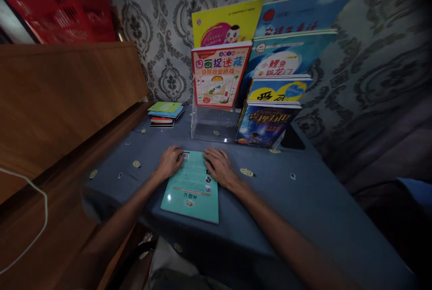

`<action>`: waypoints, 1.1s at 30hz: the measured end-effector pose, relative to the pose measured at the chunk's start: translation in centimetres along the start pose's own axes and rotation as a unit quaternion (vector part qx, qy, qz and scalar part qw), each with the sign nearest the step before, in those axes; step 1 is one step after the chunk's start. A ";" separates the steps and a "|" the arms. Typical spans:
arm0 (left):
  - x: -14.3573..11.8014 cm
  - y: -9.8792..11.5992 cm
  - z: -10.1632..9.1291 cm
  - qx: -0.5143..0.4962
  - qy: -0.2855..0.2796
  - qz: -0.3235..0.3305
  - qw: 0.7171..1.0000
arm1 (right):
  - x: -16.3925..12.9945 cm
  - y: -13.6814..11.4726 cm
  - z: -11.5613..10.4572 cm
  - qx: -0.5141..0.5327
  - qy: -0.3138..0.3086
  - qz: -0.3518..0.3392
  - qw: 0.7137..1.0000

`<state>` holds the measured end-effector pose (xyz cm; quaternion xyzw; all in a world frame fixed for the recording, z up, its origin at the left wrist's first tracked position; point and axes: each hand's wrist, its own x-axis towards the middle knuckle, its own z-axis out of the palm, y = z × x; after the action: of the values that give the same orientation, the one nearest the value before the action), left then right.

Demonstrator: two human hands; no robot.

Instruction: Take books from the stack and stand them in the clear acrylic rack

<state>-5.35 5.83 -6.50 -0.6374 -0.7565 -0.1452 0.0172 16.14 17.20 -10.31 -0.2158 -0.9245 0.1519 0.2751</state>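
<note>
A thin teal book [191,184] lies flat near the front edge of the cloth-covered table, its printing upside down to me and its barcode at the far end. My left hand [171,160] grips its far left corner, fingers curled at the edge. At the far right corner my right hand [221,166] has bent fingers over the margin and holds that side. Whether any fingertips reach under the book is hidden. Beyond my hands stands a clear acrylic rack [212,130] with a red-bordered picture book [221,78] and a dark blue book [265,123] in it.
A small stack of books [165,112] lies at the table's back left. Taller yellow [226,22] and blue [300,11] books stand in the rack's rear rows. A dark flat object [293,139] lies right of it. A red basket [67,8] sits on the wooden headboard [67,101].
</note>
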 end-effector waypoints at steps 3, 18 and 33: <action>-0.1 0.4 1.6 -0.026 0.037 0.030 0.999 | -0.2 -1.9 -0.7 0.001 -0.070 -0.071 0.995; 0.1 -0.7 3.6 -0.101 0.060 0.076 0.990 | -1.4 -1.1 -0.7 -0.040 -0.062 0.061 0.995; 6.8 1.7 2.9 -0.023 -0.039 0.217 0.975 | -3.7 -0.9 -4.4 -0.066 -0.032 0.126 0.989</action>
<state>-4.52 13.33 -7.51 -0.7918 -0.5967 -0.1303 0.0047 21.16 15.37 -7.99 -0.3434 -0.9063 0.1310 0.2088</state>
